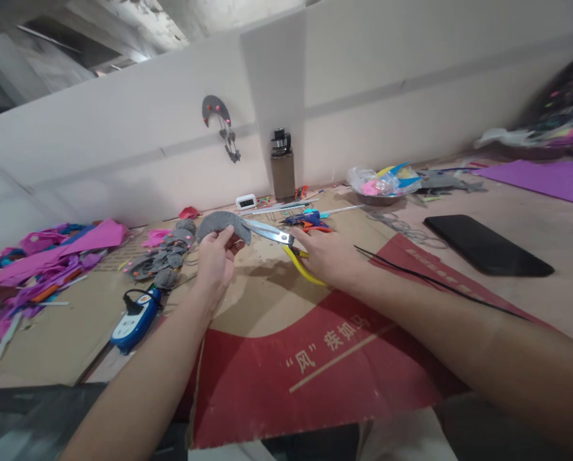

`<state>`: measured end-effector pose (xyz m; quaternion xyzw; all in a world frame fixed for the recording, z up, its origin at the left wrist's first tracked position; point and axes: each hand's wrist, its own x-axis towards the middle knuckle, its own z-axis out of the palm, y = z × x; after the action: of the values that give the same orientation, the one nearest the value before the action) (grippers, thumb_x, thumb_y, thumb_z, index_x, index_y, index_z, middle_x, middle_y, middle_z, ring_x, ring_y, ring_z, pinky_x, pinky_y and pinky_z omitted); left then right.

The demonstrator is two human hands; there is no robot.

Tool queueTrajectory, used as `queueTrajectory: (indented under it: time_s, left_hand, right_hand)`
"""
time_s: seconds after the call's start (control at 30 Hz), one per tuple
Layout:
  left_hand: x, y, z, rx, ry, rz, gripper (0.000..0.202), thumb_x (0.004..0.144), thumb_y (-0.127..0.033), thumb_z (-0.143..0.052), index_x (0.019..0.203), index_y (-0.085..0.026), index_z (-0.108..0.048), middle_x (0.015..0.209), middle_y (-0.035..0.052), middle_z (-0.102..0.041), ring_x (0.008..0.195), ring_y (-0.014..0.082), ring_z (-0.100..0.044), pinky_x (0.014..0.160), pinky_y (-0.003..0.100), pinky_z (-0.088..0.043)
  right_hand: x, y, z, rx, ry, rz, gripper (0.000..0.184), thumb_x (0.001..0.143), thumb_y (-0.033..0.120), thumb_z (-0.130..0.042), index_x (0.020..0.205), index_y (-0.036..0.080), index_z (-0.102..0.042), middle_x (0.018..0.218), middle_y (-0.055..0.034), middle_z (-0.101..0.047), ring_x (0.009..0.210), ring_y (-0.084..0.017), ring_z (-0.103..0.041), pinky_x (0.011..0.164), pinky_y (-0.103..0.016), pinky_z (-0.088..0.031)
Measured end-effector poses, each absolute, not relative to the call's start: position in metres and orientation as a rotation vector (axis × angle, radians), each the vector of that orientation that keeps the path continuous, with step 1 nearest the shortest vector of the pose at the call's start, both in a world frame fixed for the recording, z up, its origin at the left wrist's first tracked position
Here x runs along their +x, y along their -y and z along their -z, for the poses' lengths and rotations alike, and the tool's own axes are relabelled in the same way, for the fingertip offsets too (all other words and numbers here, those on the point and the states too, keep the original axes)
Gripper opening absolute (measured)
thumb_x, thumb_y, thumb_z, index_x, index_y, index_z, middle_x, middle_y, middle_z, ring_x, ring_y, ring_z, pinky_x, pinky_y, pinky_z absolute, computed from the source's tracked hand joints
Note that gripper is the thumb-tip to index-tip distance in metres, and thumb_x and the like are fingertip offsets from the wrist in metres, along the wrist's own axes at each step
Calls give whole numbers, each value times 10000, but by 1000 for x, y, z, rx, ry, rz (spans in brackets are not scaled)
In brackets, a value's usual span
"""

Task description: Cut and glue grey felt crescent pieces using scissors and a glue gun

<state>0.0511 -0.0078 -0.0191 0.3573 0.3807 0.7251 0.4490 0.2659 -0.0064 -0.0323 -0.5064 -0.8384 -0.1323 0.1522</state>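
Observation:
My left hand (217,259) pinches a grey felt crescent (221,223) between thumb and fingers, holding it up over the cardboard (267,307). Wrapped round the yellow handles of a pair of scissors (271,232) is my right hand (327,253). The blades point left, and their tips meet the crescent's right edge; whether felt lies between them I cannot make out. Just behind the scissors lies a blue and orange glue gun (310,221). Grey felt pieces with pink dots (164,253) sit left of my left hand.
A blue and white power strip (136,320) with a black plug lies left. Pink and purple scraps (60,256) pile further left. A black phone (488,244), a bowl (382,197) and a dark bottle (283,169) stand or lie beyond. A crescent ornament (216,112) hangs on the wall.

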Motion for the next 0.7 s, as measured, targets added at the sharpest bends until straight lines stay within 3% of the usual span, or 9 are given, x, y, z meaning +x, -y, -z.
queueTrajectory:
  time_s: [0.4, 0.7]
  left_hand:
    - [53, 10, 17, 907, -975, -1791, 235, 586, -224, -779, 741, -140, -623, 700, 19, -682, 604, 109, -621, 611, 232, -471]
    - [50, 7, 19, 893, -952, -1797, 239, 567, -213, -784, 731, -136, -628, 697, 19, -677, 606, 108, -611, 602, 231, -467]
  right_hand:
    - [265, 7, 30, -1459, 2446, 328, 409, 955, 394, -304, 1258, 213, -510, 937, -115, -687, 746, -226, -634, 605, -290, -337]
    - [266, 9, 26, -1431, 2452, 347, 373, 927, 343, -366, 1238, 209, -524, 851, -99, -698, 705, -227, -639, 558, -283, -296]
